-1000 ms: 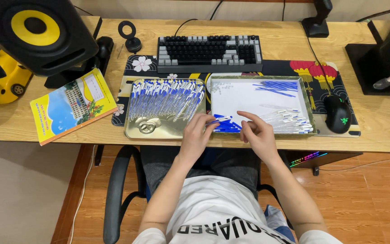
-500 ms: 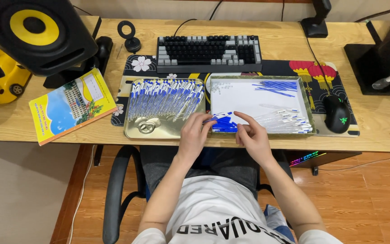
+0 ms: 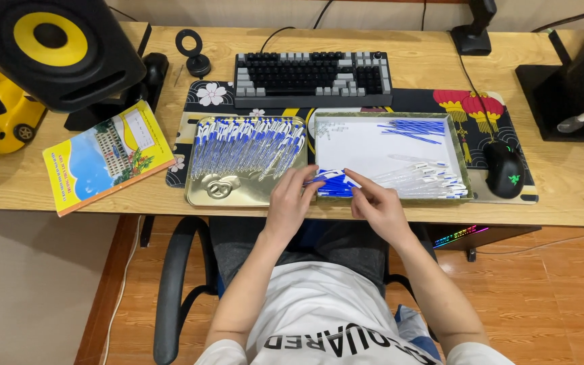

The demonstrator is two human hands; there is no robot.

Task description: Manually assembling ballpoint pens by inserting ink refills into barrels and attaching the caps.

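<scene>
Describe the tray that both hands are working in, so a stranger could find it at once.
On the wooden desk, below the keyboard, two metal trays lie together. It is the right tray, beside the mouse: white-lined, pen parts in separate groups, whereas the left tray holds whole pens.

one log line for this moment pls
left hand: on blue pen caps | right hand: fingertips at same pile | pile in right tray | left tray: full of pens
</scene>
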